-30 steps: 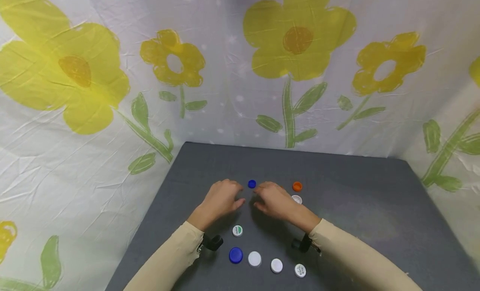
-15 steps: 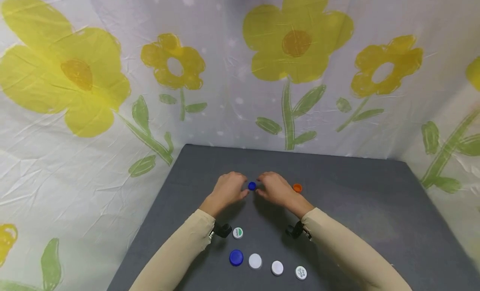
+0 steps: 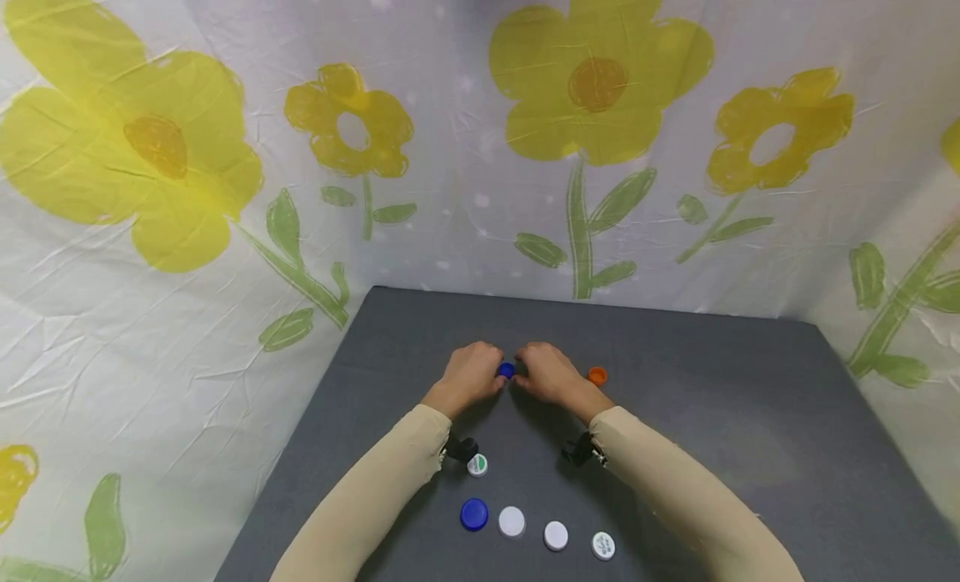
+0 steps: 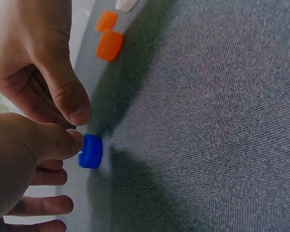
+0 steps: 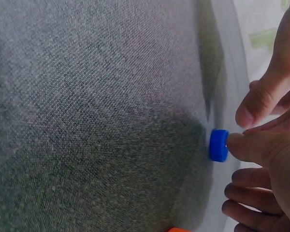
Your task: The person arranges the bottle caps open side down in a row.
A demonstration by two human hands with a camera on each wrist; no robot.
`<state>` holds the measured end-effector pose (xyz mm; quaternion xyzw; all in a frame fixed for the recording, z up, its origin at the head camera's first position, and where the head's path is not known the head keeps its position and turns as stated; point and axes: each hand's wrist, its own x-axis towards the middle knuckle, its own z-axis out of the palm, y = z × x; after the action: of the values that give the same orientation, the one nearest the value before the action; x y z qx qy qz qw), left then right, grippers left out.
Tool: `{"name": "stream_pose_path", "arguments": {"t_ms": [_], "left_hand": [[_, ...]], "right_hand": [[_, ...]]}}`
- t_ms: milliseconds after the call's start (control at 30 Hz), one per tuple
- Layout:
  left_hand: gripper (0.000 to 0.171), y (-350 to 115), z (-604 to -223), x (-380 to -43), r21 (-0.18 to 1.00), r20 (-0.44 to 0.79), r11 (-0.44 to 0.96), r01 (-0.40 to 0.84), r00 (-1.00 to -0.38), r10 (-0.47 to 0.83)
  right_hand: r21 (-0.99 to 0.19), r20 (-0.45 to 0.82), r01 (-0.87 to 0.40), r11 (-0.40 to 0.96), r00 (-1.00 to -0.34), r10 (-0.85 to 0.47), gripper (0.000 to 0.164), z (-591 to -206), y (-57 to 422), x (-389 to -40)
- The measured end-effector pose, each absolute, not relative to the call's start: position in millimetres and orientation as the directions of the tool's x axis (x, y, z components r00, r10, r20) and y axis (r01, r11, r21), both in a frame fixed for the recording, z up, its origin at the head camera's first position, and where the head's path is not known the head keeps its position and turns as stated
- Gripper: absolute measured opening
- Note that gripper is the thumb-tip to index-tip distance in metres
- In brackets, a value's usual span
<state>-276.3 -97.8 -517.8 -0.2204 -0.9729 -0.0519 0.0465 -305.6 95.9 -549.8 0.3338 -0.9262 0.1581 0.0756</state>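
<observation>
A small blue bottle cap (image 3: pixel 506 371) stands on the dark grey cloth-covered table, between both hands. My left hand (image 3: pixel 471 373) has its thumb and forefinger at the cap's left side and seems to pinch it. In the left wrist view the thumb covers part of the blue cap (image 4: pixel 91 152), while the other fingers stay loosely spread. From the right, my right hand (image 3: pixel 553 373) comes close to the same cap, thumb and fingers bent loosely. Whether it touches the cap is hard to tell, as its thumb overlaps the blue cap (image 5: pixel 219 145) in the right wrist view.
An orange cap (image 3: pixel 597 375) lies beside the right hand. Nearer me are a green-and-white cap (image 3: pixel 477 464), a larger blue cap (image 3: pixel 474 514), a white cap (image 3: pixel 512 522), a smaller white cap (image 3: pixel 556 535) and a printed white cap (image 3: pixel 603 545). A flowered curtain (image 3: pixel 465 232) encloses the table.
Both hands have moved forward, and the left has shifted right until its fingers reach the blue cap. A white cap near the orange one is now hidden by the right arm.
</observation>
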Motion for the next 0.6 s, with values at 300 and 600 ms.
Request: {"name": "stream_pose_path", "arguments": {"t_ms": [300,600], "left_hand": [[0.024,-93,-524,-285,0.074,0.014,0.921,0.382,-0.924,0.382],[0.021,-93,-531,-287,0.083,0.028,0.918,0.387,-0.922,0.386]], "right_hand": [[-0.235,0.241,-0.615,0.753,-0.787,-0.568,0.02,-589,95,-325],[-0.245,0.257,-0.611,0.753,-0.789,-0.557,0.024,-555,88,-300]]}}
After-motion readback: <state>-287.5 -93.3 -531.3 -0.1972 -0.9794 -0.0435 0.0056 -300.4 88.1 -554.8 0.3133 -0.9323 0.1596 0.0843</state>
